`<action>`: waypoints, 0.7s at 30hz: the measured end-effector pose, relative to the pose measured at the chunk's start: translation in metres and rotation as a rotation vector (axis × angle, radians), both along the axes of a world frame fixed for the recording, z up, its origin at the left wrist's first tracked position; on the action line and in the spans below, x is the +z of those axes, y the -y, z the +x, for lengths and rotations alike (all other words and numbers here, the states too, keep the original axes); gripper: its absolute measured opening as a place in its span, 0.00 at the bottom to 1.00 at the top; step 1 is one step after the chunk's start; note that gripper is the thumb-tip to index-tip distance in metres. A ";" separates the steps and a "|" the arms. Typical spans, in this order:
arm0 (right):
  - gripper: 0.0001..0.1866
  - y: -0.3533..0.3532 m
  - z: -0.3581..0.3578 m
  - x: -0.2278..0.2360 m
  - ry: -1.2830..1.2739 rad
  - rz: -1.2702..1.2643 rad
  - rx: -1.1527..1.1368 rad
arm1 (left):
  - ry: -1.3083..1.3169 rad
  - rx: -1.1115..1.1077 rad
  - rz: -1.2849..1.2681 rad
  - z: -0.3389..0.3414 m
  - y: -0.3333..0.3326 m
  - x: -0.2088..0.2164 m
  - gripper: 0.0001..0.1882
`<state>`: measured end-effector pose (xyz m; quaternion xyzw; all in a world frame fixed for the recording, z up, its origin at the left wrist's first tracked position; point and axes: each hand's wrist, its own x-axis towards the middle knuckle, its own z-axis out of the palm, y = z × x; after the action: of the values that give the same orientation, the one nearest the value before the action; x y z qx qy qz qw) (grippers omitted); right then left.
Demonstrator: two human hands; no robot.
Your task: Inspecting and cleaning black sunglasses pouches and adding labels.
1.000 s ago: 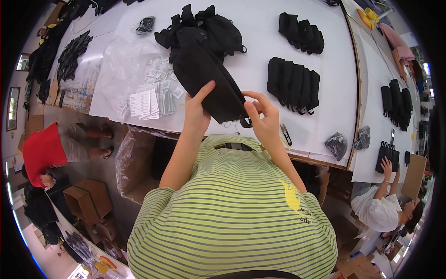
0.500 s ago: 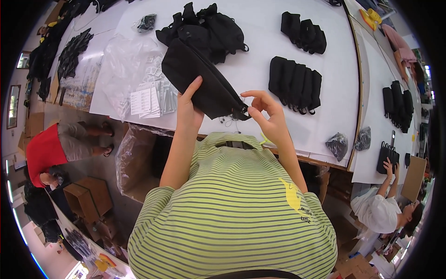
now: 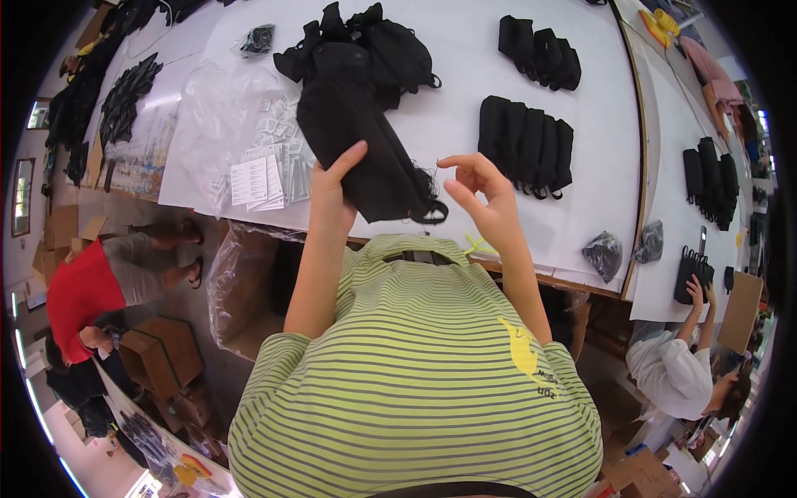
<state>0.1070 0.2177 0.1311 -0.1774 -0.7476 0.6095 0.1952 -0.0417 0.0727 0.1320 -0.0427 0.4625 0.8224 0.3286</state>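
Observation:
A black fabric pouch (image 3: pixel 353 137) with a small loop at its lower end is held up over the table. My left hand (image 3: pixel 336 187) grips its left side, thumb lying across the fabric and the other fingers hidden behind. Thin dark loose threads (image 3: pixel 429 181) stick out at the pouch's right edge, close to the loop. Just right of those threads is my right hand (image 3: pixel 484 195), its thumb and forefinger spread apart and clear of the pouch. I can make out nothing held in it.
A heap of black pouches (image 3: pixel 386 62) lies beyond my hands. White printed cards (image 3: pixel 259 178) and clear plastic (image 3: pixel 212 108) are at the left. Rows of black pouches (image 3: pixel 527 145) lie at the right, with a bagged dark bundle (image 3: pixel 603 256) nearer the edge. Co-workers are at both sides.
My right hand has come away from the loop end, its thumb and forefinger parting. The pouch has turned a little more upright in my left hand, and loose threads show more.

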 end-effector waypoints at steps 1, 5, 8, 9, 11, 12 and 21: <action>0.12 -0.003 -0.003 -0.002 -0.027 -0.057 0.001 | -0.001 -0.004 -0.001 0.002 0.000 0.000 0.22; 0.15 -0.008 -0.030 0.009 -0.069 -0.212 -0.081 | -0.051 -0.312 -0.054 0.013 -0.002 0.003 0.22; 0.16 -0.010 -0.040 0.011 -0.190 -0.156 -0.201 | -0.067 -0.389 -0.076 0.021 -0.004 0.012 0.21; 0.16 -0.010 -0.041 0.010 -0.193 -0.158 -0.193 | -0.067 -0.434 -0.092 0.022 -0.002 0.013 0.21; 0.11 -0.011 -0.039 0.008 -0.307 0.003 -0.279 | -0.068 -0.471 -0.110 0.023 0.000 0.015 0.21; 0.08 -0.010 -0.038 0.007 -0.364 0.081 -0.322 | -0.067 -0.474 -0.116 0.024 0.001 0.015 0.21; 0.05 0.020 -0.022 0.028 -0.232 0.244 -0.041 | 0.199 -0.266 0.047 0.015 0.007 0.003 0.16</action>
<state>0.0854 0.1975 0.1593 -0.0961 -0.7847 0.5266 0.3125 -0.0270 0.0655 0.1349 -0.0547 0.4100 0.7739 0.4796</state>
